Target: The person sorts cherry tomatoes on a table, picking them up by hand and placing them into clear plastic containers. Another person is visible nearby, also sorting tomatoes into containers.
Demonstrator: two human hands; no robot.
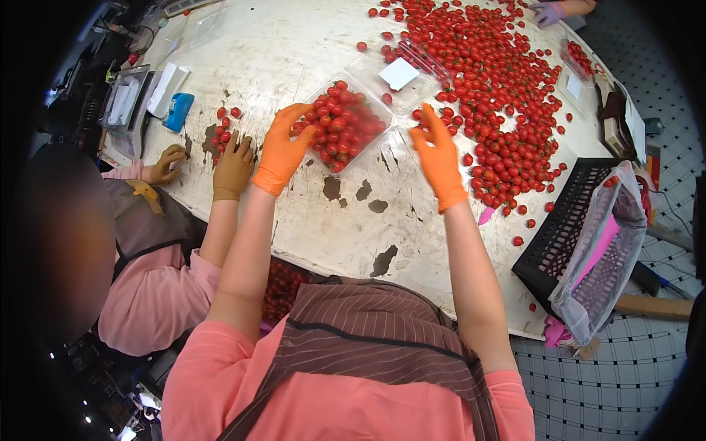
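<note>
My left hand (284,146), in an orange glove, is at the left corner of a clear plastic clamshell box (376,101). Its thumb and fingers curve around a small gap beside the fruit; whether they grip the box's edge is hidden. Red cherry tomatoes (333,124) are heaped in the box, those on the right blurred. The clamshell's lid (413,98) lies folded back behind it, bearing a white label (399,73). My right hand (437,157), also orange-gloved, is apart from the box on the right, fingers spread, beside the near edge of a large pile of loose tomatoes (496,110).
A co-worker's brown-gloved hand (234,171) touches a few tomatoes (222,132) at left. A purple-gloved hand (549,12) is at the far right. A black plastic basket (543,242) with a clear liner bag (593,286) stands at the table's right edge. Another clamshell (573,82) lies behind.
</note>
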